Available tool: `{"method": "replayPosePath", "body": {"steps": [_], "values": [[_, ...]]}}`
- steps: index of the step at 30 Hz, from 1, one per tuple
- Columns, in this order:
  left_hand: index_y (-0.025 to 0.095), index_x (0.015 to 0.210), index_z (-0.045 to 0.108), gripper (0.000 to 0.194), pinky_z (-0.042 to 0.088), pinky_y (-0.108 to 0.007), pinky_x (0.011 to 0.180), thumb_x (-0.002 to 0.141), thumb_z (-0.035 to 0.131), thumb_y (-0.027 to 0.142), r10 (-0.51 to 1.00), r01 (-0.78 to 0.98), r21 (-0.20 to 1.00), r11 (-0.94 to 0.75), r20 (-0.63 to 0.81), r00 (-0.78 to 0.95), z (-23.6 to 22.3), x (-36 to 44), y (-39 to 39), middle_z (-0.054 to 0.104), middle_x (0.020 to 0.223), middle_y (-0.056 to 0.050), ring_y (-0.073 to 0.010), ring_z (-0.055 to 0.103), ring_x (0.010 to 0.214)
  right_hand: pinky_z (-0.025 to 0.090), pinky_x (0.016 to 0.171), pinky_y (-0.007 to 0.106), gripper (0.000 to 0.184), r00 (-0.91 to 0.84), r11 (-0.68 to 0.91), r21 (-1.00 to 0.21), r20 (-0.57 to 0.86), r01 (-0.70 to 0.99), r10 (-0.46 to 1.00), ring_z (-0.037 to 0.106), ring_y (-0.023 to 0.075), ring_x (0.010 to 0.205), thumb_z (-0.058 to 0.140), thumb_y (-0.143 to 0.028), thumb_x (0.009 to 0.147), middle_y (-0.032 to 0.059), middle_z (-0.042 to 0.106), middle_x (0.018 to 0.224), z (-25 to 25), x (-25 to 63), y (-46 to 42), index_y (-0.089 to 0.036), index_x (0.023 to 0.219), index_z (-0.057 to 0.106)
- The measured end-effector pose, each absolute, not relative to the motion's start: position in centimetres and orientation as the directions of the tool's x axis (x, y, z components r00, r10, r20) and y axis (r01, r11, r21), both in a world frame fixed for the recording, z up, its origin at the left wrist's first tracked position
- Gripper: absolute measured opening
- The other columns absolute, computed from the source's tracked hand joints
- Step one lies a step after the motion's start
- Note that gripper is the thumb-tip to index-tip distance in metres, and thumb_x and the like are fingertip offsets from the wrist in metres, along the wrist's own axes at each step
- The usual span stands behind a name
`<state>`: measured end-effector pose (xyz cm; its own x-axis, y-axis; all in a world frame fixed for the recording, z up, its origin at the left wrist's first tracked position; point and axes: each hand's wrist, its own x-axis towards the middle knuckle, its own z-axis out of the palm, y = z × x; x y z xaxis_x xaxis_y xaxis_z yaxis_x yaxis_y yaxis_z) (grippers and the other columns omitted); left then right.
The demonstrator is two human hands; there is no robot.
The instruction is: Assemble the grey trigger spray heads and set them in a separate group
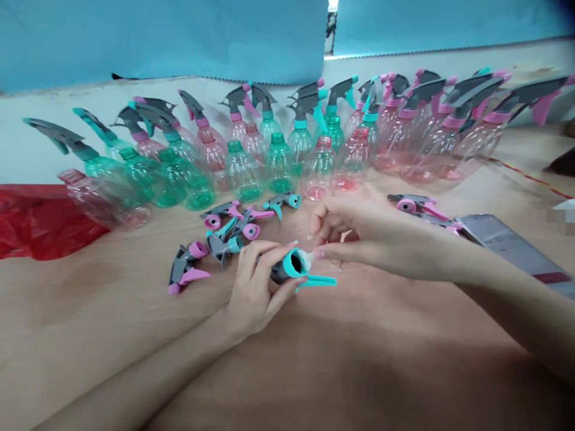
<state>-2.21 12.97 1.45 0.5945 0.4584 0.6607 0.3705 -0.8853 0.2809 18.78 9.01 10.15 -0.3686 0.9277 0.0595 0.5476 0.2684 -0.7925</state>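
My left hand (256, 290) is closed around a grey spray trigger head (294, 263) with a teal collar and teal lever. Its collar opening faces right, toward my other hand. At that opening, the thumb and forefinger of my right hand (359, 233) pinch a small whitish piece (306, 260); its exact shape is blurred. Just beyond my left hand lie several loose trigger heads, among them a grey and pink one (186, 266) and a grey and teal one (222, 246).
Open-necked bottles, like the green one (245, 173) and the pink one (320, 170), stand in front of capped bottles (431, 143) along the wall. A red plastic bag (40, 221) lies left. On the right are more trigger heads (420, 206) and a phone (512, 245).
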Motion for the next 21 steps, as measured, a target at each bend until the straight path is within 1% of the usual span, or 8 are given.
{"method": "replayPosePath", "body": {"steps": [4, 6, 8, 11, 13, 15, 18, 21], "values": [[0.018, 0.122, 0.045, 0.038, 0.044, -0.038, 0.080, 0.086, 0.055, 0.028, 0.401, 0.361, 0.211, -0.908, 0.683, 0.610, 1.6, -2.2, 12.9, 0.053, 0.099, -0.008, -0.0221, 0.051, 0.094, 0.041, 0.054, 0.021, 0.018, -0.351, 0.252, -0.794, 0.052, 0.553, 0.935, 0.057, 0.0110, 0.065, 0.062, -0.031, 0.077, -0.0027, 0.061, 0.076, 10.3, 18.5, 8.6, -0.021, 0.087, 0.050], [0.019, 0.121, 0.046, 0.035, 0.043, -0.037, 0.080, 0.087, 0.054, 0.026, 0.374, 0.370, 0.164, -0.914, 0.690, 0.619, 1.7, -2.1, 12.9, 0.053, 0.097, -0.007, -0.0212, 0.051, 0.092, 0.038, 0.052, 0.021, 0.021, -0.321, 0.253, -0.750, 0.058, 0.612, 0.945, 0.054, 0.0102, 0.061, 0.063, -0.037, 0.076, -0.0033, 0.059, 0.072, 10.1, 18.2, 8.4, -0.020, 0.083, 0.052], [0.020, 0.120, 0.047, 0.034, 0.043, -0.036, 0.079, 0.088, 0.054, 0.026, 0.371, 0.378, 0.152, -0.913, 0.694, 0.618, 1.7, -2.1, 12.9, 0.053, 0.096, -0.006, -0.0203, 0.052, 0.090, 0.035, 0.050, 0.022, 0.022, -0.306, 0.230, -0.689, 0.013, 0.687, 0.952, 0.051, 0.0099, 0.058, 0.060, -0.041, 0.079, -0.0035, 0.057, 0.067, 10.0, 18.0, 8.3, -0.020, 0.077, 0.054], [0.019, 0.119, 0.048, 0.034, 0.045, -0.035, 0.078, 0.086, 0.056, 0.022, 0.400, 0.380, 0.194, -0.904, 0.695, 0.598, 1.5, -2.1, 12.9, 0.054, 0.096, -0.006, -0.0193, 0.053, 0.090, 0.033, 0.050, 0.023, 0.024, -0.334, 0.218, -0.628, -0.072, 0.747, 0.940, 0.049, 0.0103, 0.056, 0.052, -0.040, 0.085, -0.0020, 0.057, 0.065, 9.9, 18.1, 8.5, -0.019, 0.074, 0.058], [0.019, 0.118, 0.048, 0.034, 0.047, -0.034, 0.078, 0.085, 0.058, 0.020, 0.424, 0.372, 0.237, -0.897, 0.695, 0.581, 1.4, -2.1, 13.0, 0.055, 0.098, -0.007, -0.0192, 0.054, 0.091, 0.032, 0.051, 0.024, 0.026, -0.354, 0.239, -0.619, -0.067, 0.748, 0.933, 0.050, 0.0108, 0.058, 0.048, -0.039, 0.087, -0.0009, 0.059, 0.067, 10.1, 18.4, 8.8, -0.019, 0.075, 0.060], [0.019, 0.115, 0.048, 0.033, 0.048, -0.033, 0.077, 0.084, 0.059, 0.019, 0.436, 0.347, 0.277, -0.896, 0.695, 0.571, 1.3, -2.1, 13.0, 0.056, 0.099, -0.007, -0.0189, 0.055, 0.092, 0.031, 0.049, 0.023, 0.026, -0.382, 0.272, -0.629, -0.043, 0.728, 0.923, 0.049, 0.0102, 0.057, 0.048, -0.039, 0.087, -0.0012, 0.058, 0.066, 10.4, 18.7, 9.0, -0.019, 0.075, 0.060], [0.019, 0.109, 0.049, 0.028, 0.050, -0.029, 0.072, 0.083, 0.060, 0.017, 0.447, 0.279, 0.349, -0.894, 0.691, 0.568, 1.3, -2.0, 13.1, 0.057, 0.097, -0.006, -0.0166, 0.057, 0.090, 0.027, 0.045, 0.022, 0.025, -0.434, 0.315, -0.662, -0.018, 0.680, 0.901, 0.043, 0.0080, 0.050, 0.050, -0.036, 0.087, -0.0033, 0.054, 0.060, 10.9, 19.1, 9.2, -0.019, 0.071, 0.061], [0.018, 0.106, 0.049, 0.025, 0.051, -0.027, 0.072, 0.084, 0.060, 0.019, 0.473, 0.228, 0.421, -0.878, 0.687, 0.552, 1.4, -1.8, 13.1, 0.058, 0.094, -0.005, -0.0151, 0.058, 0.088, 0.027, 0.044, 0.022, 0.027, -0.477, 0.319, -0.676, -0.055, 0.665, 0.877, 0.041, 0.0074, 0.049, 0.049, -0.038, 0.087, -0.0038, 0.054, 0.059, 11.0, 19.1, 9.2, -0.020, 0.073, 0.063]]}}
